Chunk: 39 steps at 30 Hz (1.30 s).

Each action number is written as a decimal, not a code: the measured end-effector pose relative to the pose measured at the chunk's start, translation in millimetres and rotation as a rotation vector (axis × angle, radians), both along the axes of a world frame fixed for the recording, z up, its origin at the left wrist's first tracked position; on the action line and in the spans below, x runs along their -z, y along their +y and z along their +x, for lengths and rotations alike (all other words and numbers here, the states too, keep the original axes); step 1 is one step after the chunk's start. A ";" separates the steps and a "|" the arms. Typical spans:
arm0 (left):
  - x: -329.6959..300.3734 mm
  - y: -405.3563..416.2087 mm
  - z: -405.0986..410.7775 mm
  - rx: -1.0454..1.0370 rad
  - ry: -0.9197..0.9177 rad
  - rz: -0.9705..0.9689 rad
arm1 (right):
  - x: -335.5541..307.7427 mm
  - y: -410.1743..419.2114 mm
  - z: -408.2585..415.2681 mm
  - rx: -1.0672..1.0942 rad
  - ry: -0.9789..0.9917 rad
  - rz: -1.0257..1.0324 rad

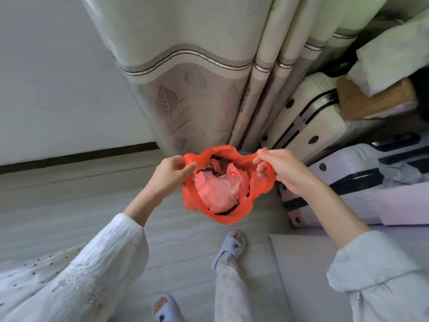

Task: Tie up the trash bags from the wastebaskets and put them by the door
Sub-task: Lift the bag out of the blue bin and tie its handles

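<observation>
Overhead, both hands (171, 173) (282, 169) pinch the orange bag's (192, 205) open rim.

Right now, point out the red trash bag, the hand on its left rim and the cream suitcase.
red trash bag (224, 217): head view, lower front wall of the bag.
left hand (170, 174): head view, back of the hand pinching the left rim.
cream suitcase (308, 112): head view, its pale side panel.

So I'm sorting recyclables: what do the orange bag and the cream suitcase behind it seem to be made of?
The orange bag looks like thin, glossy plastic film: it crinkles, and light glows through onto the contents. The cream suitcase appears to be a hard plastic shell with a smooth finish, edged by a shiny dark frame, possibly metal.
</observation>
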<state>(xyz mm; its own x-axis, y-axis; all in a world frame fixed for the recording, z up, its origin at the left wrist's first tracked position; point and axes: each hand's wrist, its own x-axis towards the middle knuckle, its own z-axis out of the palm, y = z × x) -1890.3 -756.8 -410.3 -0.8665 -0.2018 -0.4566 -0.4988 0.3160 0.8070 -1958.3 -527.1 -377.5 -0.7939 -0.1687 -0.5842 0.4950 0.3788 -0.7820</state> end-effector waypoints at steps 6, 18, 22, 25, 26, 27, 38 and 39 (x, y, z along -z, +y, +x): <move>45.1 -57.7 83.8 -0.111 -0.078 0.013 | 65.9 -36.6 62.5 0.101 -0.020 0.036; 206.0 -75.0 148.2 -0.200 -0.174 0.021 | 244.8 -92.7 103.9 -0.150 0.091 0.190; 260.1 -71.1 147.7 -0.213 -0.155 -0.043 | 296.0 -96.4 103.8 -0.255 0.196 0.241; 303.9 -68.8 143.0 -0.193 -0.117 -0.126 | 335.2 -92.5 100.5 -0.305 0.329 0.341; 316.8 -67.4 139.6 -0.181 -0.096 -0.160 | 345.8 -91.2 100.1 -0.312 0.380 0.382; 331.0 -66.8 136.0 -0.177 -0.066 -0.190 | 358.2 -90.1 98.7 -0.303 0.430 0.406; 420.6 -83.7 67.0 -0.358 0.582 -0.553 | 448.7 -127.0 53.4 0.013 1.039 0.376; 425.7 -82.8 62.7 -0.364 0.647 -0.503 | 454.6 -130.8 49.9 -0.003 1.041 0.314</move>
<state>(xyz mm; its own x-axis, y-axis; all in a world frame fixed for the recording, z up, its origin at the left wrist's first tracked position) -1827.6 -839.6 -836.1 -0.7667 -0.5588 0.3160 -0.1326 0.6195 0.7737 -1908.4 -658.0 -832.1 -0.9245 -0.1315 0.3578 -0.3557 0.6353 -0.6855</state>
